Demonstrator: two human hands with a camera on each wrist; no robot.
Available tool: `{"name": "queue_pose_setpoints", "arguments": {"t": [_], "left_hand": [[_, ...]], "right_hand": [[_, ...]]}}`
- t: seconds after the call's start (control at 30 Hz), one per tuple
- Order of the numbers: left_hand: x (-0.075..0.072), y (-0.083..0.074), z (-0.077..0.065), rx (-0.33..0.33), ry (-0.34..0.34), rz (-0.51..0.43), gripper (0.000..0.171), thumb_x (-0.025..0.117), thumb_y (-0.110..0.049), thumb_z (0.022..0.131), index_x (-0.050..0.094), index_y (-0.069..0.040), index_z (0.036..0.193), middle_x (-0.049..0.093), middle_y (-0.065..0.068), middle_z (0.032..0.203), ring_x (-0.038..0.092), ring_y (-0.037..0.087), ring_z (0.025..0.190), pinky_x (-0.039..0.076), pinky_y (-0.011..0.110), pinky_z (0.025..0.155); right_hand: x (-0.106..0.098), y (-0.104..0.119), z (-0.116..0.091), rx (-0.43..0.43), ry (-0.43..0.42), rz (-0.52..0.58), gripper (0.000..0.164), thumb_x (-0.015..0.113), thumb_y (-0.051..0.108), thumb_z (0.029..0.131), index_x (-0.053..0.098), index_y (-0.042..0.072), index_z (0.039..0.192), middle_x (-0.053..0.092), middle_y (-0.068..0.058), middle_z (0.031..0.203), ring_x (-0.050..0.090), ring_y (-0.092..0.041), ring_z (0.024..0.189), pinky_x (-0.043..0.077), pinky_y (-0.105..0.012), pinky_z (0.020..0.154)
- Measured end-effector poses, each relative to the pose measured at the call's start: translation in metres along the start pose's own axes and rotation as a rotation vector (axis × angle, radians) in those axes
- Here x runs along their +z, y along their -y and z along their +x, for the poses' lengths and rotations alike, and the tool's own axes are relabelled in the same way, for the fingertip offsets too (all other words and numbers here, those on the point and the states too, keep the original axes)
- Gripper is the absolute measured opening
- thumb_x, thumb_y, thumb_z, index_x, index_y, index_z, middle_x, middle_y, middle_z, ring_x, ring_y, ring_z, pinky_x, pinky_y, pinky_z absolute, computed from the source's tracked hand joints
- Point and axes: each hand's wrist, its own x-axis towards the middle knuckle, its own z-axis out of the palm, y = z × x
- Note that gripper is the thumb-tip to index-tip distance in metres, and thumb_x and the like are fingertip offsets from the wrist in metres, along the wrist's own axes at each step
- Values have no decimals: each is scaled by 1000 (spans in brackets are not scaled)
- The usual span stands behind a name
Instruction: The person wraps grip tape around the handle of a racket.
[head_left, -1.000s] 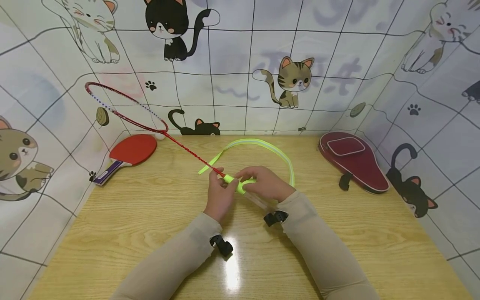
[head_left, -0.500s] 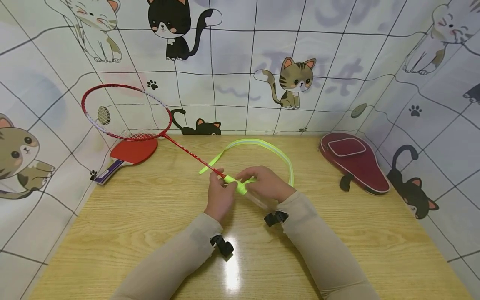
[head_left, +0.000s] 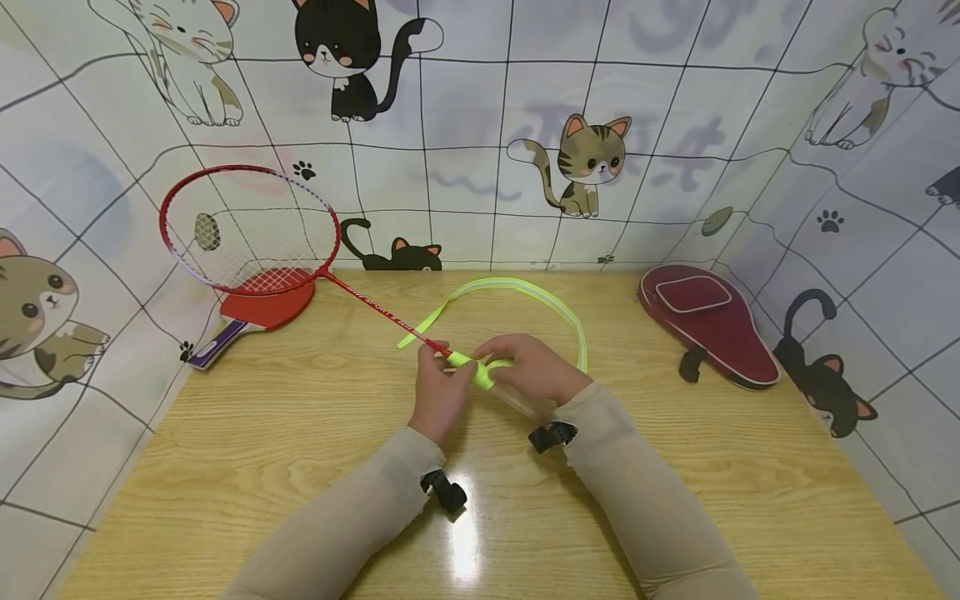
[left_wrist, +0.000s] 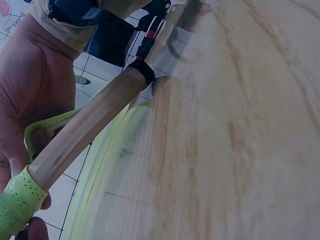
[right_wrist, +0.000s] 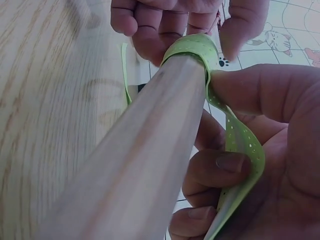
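Note:
A red badminton racket (head_left: 375, 307) slants up to the left in the head view, its strung head in front of the wall. My left hand (head_left: 441, 393) holds it between thumb and fingers at the top of the handle. Yellow-green perforated grip tape (head_left: 570, 318) is wound round that upper part, and its loose length curves across the table behind my hands. The right hand (head_left: 534, 367) pinches the tape close to the handle, with the strip running over its curled fingers in the right wrist view. Below the wrapping, the wooden handle (right_wrist: 135, 142) is bare.
A red table tennis bat (head_left: 273, 300) lies at the back left of the wooden table (head_left: 300, 467), partly behind the racket head. At the back right is a dark red bat case (head_left: 712, 325). A cat-patterned wall covering (head_left: 465, 108) surrounds the table's back and sides.
The racket has turned about its shaft, so its head swings from nearly edge-on to showing its strings. Both hands stay in nearly the same place.

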Motion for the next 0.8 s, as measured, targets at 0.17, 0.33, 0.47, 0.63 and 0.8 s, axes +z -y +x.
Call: {"name": "queue_pose_setpoints", "arguments": {"t": [0.17,0.33,0.47,0.63,0.8], "left_hand": [[-1,0,-1,25,12,34,58,70,-16,99,35,-4,143,59,21,120,67,31,101,52,32,81],[-1,-2,-1,15,9,23,57,68,-12,98,35,-4,144,60,22,120,67,32,103,52,32,81],[0,-2,1,-2,-13,25,58,68,-10,96,37,-2,144,61,21,119,64,29,102,51,30,80],[0,-1,1,-14,-21,12,58,66,-6,93,38,-2,143,60,20,118,60,26,99,49,30,78],[0,-3,0,-11,-11,-23,59,63,-3,91,37,-1,144,59,21,121,58,26,98,48,30,79]], "right_hand": [[-1,0,0,-2,-15,-16,36,69,5,94,74,15,129,71,-3,135,67,-26,123,50,-51,107],[-1,-2,0,-11,-18,-5,37,67,4,94,75,15,129,72,-2,133,66,-26,123,49,-53,108],[-1,-3,0,-6,-14,-2,39,65,3,94,75,17,130,74,-2,128,66,-25,121,50,-52,106],[-1,-4,0,-9,0,5,41,64,3,94,74,17,131,75,-2,124,67,-24,119,51,-50,103],[-1,-5,0,0,30,14,43,64,5,96,72,18,136,73,-2,129,68,-21,116,52,-46,101]]}}
